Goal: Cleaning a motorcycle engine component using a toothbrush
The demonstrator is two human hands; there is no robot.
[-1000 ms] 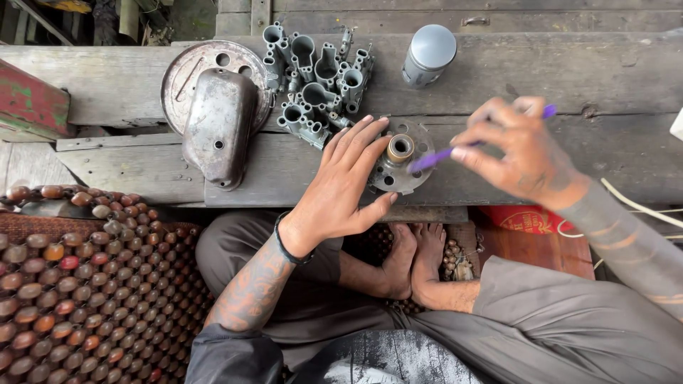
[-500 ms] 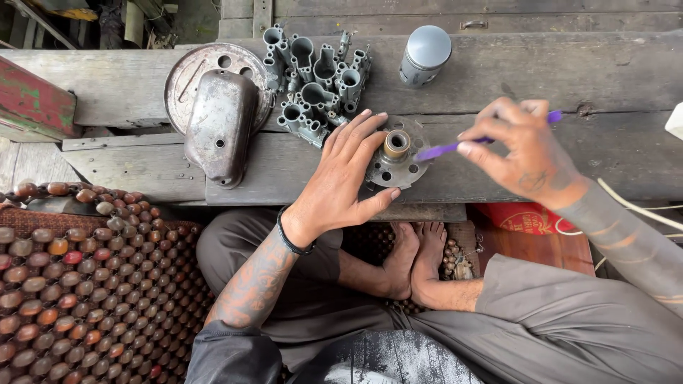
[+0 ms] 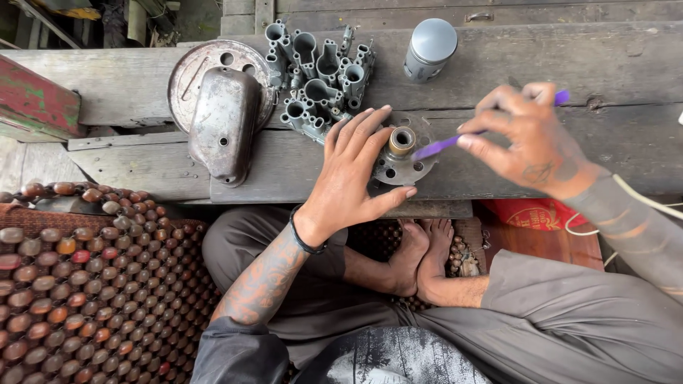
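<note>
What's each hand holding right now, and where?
Right hand grips the purple brush by its handle's rear end. Left hand steadies the round metal part by its left rim.

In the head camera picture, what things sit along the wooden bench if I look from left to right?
Dented metal cover → cluster of grey metal tube parts → left hand → round part with a brass centre → purple tool → right hand.
</note>
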